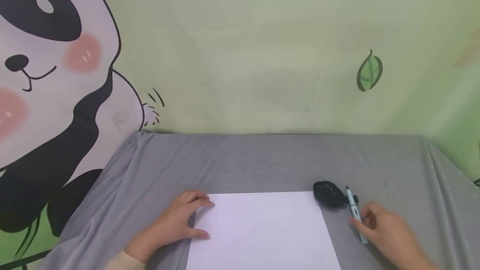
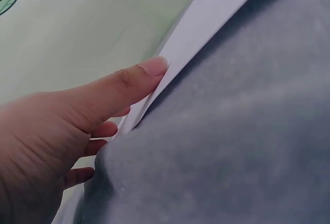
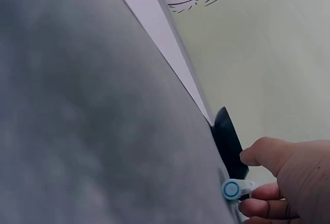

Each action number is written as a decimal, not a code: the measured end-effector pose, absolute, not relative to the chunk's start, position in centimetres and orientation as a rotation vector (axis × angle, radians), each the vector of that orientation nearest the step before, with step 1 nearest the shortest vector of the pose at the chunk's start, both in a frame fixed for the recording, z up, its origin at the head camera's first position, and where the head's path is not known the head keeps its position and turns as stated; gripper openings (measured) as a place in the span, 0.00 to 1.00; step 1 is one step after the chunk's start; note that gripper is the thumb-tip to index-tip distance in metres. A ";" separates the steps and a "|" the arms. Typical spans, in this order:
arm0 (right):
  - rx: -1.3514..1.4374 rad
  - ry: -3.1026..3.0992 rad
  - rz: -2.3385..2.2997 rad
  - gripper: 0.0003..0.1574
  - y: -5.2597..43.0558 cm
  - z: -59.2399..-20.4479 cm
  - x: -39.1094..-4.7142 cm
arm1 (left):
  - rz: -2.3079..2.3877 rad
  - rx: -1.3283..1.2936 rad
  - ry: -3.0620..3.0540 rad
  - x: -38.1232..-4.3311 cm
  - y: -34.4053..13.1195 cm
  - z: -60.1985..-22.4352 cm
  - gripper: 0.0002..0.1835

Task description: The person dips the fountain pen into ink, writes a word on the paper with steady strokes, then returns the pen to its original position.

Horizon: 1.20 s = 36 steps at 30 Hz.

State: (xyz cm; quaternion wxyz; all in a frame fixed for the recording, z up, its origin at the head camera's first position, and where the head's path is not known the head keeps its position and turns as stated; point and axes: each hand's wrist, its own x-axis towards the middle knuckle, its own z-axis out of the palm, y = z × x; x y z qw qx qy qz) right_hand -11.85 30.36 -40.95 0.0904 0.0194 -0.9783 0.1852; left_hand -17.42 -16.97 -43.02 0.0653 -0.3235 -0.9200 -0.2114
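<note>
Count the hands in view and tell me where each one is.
2. The left hand rests at the left edge of the white paper; the right hand is at the light blue pen, right of the paper.

A smooth grey cloth [image 1: 243, 161] covers a flat tabletop, creasing into loose folds along its left and right sides. Directly on it lies a blank sheet of white paper [image 1: 258, 232], near the front. A rounded black object [image 1: 329, 194], its kind unclear, sits at the paper's far right corner. Beside that lies a slim light-blue pen [image 1: 353, 205], dark tip pointing away.
</note>
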 end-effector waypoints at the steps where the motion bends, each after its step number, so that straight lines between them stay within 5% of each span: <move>1: 0.042 -2.919 0.537 0.17 30.3 -41.0 -11.8 | -0.642 -0.977 -2.769 -17.4 -17.0 -43.1 0.34; 36: -0.052 -2.863 0.513 0.08 31.5 -40.8 -11.9 | -0.673 -0.955 -2.817 -17.5 -17.2 -43.1 0.33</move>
